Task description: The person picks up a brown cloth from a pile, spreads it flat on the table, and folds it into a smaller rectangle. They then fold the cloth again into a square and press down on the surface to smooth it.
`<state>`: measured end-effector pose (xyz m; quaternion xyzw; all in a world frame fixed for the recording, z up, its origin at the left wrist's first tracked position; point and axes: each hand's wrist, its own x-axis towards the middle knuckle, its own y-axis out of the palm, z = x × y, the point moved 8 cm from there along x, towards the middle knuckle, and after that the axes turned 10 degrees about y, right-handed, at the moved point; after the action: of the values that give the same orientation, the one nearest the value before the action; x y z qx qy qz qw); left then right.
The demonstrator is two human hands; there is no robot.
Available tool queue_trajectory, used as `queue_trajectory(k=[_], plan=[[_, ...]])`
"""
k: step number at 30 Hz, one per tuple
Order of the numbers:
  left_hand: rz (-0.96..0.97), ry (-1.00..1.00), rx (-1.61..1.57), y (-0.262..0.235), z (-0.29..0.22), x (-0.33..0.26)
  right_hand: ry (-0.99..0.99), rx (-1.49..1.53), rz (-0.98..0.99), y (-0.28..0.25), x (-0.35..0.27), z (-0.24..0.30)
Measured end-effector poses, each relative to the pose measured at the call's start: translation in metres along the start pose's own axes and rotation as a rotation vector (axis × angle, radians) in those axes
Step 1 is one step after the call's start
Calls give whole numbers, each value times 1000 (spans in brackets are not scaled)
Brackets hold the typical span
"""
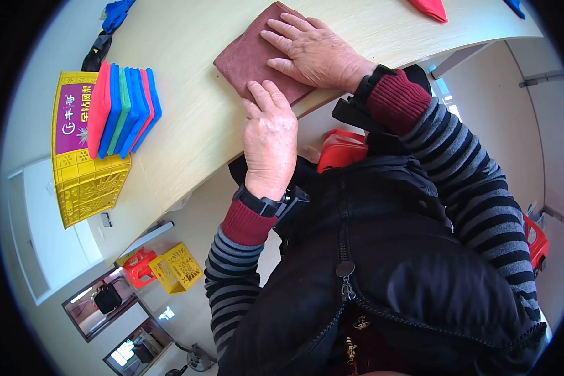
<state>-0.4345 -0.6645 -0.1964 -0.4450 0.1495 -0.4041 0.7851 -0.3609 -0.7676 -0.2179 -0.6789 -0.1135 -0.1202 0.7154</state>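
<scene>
A folded reddish-brown cloth [250, 56] lies flat on the pale tabletop in front of me. My right hand [316, 53] rests palm down on its right part, fingers spread and pointing left. At the near edge of the same cloth is my left hand [269, 138], its fingers stretched forward and the fingertips touching the fabric. The left thumb is mostly hidden. To the left stands a stack of folded cloths [125, 113] in red, blue and green, beside a yellow plastic crate [94, 188].
Bright red cloth [429, 7] lies at the table's far right, with a blue piece [515, 7] beyond it. Blue fabric [116, 14] and a black item [96, 53] are at the far left. Below the table are a red stool [343, 149] and another yellow crate [177, 267].
</scene>
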Motion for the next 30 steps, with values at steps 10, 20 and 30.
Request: queue_trajectory(k=[10,20,30], plan=[[-17,71,-362,-6,31,-18,19,37,-11,-4,0,-8],[-305,54,-744,49,53,39,19,29,-31,5,0,-4],[-17,-323,-725,98,103,32,15,88,-16,2,-1,-2]])
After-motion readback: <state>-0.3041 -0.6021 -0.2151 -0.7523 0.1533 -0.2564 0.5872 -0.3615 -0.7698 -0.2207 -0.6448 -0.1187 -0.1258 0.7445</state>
